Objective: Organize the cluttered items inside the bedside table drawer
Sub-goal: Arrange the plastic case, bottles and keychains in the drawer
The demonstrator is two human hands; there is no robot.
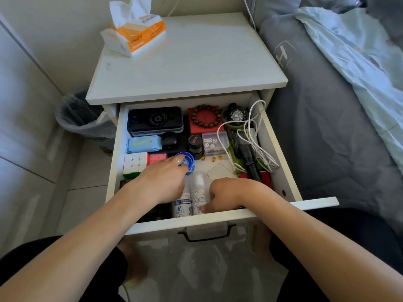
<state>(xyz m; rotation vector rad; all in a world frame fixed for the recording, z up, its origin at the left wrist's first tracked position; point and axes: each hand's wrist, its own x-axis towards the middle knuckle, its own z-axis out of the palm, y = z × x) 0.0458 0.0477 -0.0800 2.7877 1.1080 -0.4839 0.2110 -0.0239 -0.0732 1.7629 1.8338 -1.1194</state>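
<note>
While drawer gapes, hands grip 2 bottles.

A white wooden bedside desk fills the frame's centre; an orange-and-white soft tissue pack lies at its top's upper left corner.

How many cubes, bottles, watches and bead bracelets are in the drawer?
Cubes: 2, white-topped cube and pink cube
Bottles: 2, left bottle and right bottle
Watches: 1, watch
Bracelets: 1, bracelet
Total: 6
</note>
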